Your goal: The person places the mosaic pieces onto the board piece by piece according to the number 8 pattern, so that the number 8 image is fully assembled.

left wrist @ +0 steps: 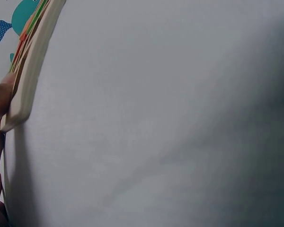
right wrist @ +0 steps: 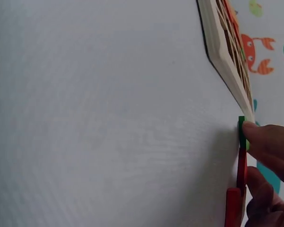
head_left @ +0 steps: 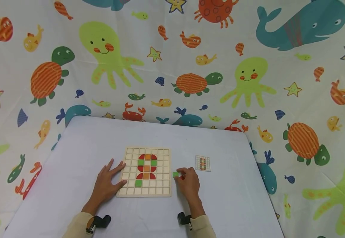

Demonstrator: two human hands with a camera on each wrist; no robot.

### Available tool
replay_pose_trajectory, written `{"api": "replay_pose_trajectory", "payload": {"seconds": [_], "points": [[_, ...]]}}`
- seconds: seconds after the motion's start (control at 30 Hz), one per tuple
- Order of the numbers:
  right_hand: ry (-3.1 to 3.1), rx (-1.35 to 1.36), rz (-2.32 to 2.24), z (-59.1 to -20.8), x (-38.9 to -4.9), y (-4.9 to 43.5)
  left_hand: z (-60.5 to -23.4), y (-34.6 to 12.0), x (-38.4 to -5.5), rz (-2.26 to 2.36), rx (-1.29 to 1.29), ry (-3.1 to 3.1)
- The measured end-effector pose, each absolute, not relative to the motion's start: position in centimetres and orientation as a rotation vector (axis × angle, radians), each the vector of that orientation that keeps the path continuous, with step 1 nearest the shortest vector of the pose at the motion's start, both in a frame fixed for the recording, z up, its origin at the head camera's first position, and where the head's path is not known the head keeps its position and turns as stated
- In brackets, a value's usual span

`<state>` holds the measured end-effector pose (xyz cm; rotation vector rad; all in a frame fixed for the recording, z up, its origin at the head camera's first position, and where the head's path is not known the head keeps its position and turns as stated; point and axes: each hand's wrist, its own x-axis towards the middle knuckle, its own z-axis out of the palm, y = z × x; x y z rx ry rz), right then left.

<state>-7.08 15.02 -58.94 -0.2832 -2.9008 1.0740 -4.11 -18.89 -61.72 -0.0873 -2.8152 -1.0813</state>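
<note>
A wooden grid board (head_left: pixel 144 195) lies on the table with red, orange and green tiles set in the middle of its squares. My left hand (head_left: pixel 104 183) rests at the board's left edge, fingers spread, thumb and a fingertip touching the rim. Just right of the board, my right hand (head_left: pixel 188 183) pinches a green square tile (head_left: pixel 175 174) between thumb and finger, low at the table. Red tiles (right wrist: pixel 233 205) lie beside the green one, partly hidden under that hand. In the left wrist view the thumb (left wrist: pixel 2 99) touches the board's side.
A small pattern card (head_left: pixel 203 163) with a printed grid and coloured shapes lies right of the board, beyond the right hand. The white table (head_left: pixel 235 198) backs onto a cloth (head_left: pixel 166 46) printed with sea animals.
</note>
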Motion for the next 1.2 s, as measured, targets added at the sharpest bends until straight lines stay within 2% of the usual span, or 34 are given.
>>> {"api": "replay_pose_trajectory", "payload": {"seconds": [0.6, 0.93, 1.2], "points": [[-2.807, -0.189, 1.193, -59.4, -6.8, 14.6, -62.4, -18.9, -4.1, -1.068, -0.122, -2.784], [-2.761, -0.006, 1.38, -59.4, -5.2, 11.5, -62.4, -19.0, -4.2, -1.076, -0.088, -2.817], [-2.887, -0.062, 1.436, -59.7, -4.1, 9.1, -62.1, -19.0, -4.3, -1.077, -0.072, -2.844]]}}
